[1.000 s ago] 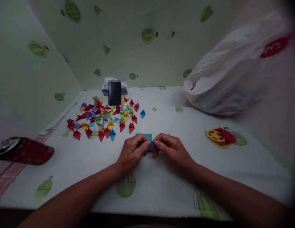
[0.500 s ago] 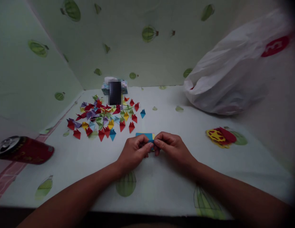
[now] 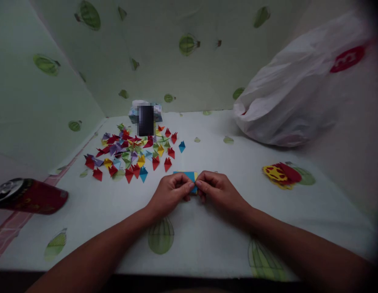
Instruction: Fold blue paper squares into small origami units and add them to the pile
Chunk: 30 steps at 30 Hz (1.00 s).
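Note:
My left hand [image 3: 176,190] and my right hand [image 3: 216,188] meet at the middle of the table, thumbs and fingertips pinched close together. Between them is a small piece of blue paper [image 3: 194,189], mostly covered by the fingers. Its folds cannot be made out. Just behind the fingers lie flat sheets of blue and yellow paper [image 3: 189,175], partly hidden by the left hand. Farther back on the left spreads a pile of small folded paper pieces [image 3: 135,171] in red, purple, yellow, green and blue, with pointed tips.
A red drink can [image 3: 33,196] is at the left edge. A tissue box [image 3: 157,112] with a dark, blurred-out object [image 3: 145,121] before it stands at the back. To the right are a white plastic bag [image 3: 277,101] and red and yellow cut-outs [image 3: 276,174].
The view has shifted slightly. Both hands stay in nearly the same place, with a small shift of the fingertips around the blue paper.

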Each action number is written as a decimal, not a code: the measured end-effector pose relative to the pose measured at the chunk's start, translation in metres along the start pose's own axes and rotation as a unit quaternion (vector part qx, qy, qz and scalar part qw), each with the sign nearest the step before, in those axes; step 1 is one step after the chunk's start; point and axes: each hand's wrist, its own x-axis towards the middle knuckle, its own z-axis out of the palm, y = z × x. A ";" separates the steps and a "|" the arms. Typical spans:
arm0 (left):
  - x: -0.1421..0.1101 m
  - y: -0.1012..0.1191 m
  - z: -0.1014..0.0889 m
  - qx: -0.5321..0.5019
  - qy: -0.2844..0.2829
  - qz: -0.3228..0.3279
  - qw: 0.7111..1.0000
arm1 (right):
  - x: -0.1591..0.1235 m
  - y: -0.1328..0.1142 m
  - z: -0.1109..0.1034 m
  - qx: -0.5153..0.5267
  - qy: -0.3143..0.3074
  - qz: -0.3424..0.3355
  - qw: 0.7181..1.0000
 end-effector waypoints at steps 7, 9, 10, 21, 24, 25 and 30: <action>-0.001 -0.001 0.002 -0.028 0.055 -0.006 0.998 | 0.000 0.003 0.001 0.063 0.019 -0.009 0.998; -0.001 -0.003 0.002 -0.029 0.068 -0.001 0.997 | 0.001 0.004 0.002 0.072 -0.005 -0.006 0.997; -0.001 -0.003 0.001 -0.027 0.067 0.001 0.997 | 0.002 0.004 0.002 0.070 -0.015 -0.006 0.997; 0.001 -0.005 0.000 -0.015 0.025 0.014 0.999 | 0.000 -0.001 -0.002 -0.044 -0.006 -0.066 0.997; 0.000 -0.004 0.001 -0.020 0.034 0.010 0.999 | 0.000 -0.002 -0.001 -0.063 -0.032 -0.079 0.994; -0.001 -0.004 0.001 -0.014 0.037 0.014 0.999 | -0.001 -0.003 0.000 -0.058 -0.037 -0.074 0.995; -0.006 -0.001 0.004 0.011 0.062 0.036 0.997 | -0.004 -0.004 0.005 0.024 -0.065 -0.030 0.997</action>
